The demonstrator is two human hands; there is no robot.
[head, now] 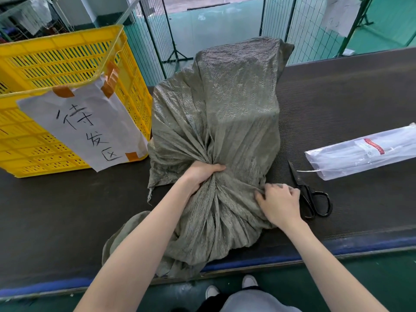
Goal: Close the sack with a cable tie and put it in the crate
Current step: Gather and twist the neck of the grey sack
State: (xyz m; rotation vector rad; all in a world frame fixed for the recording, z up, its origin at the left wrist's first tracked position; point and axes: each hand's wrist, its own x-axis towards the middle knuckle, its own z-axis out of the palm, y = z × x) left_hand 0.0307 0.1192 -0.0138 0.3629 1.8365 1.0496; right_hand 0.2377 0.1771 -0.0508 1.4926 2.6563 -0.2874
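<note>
Though bulky and probably weighty, the sack (pixel 216 104) is soft woven cloth that bunches readily, so its gathered neck is the place to grip; it lies on the belt (pixel 337 97) beyond both hands, left hand (pixel 200 176) clamped round that neck, right hand (pixel 279 203) pinching loose folds beside it

A white paper sheet (pixel 90 122) taped to the near wall of the yellow crate (pixel 67 50), at the left, carries handwritten black characters: 待发区. The red label (pixel 374 146) on the plastic packet (pixel 360 154) at the right is too small to read.
</note>
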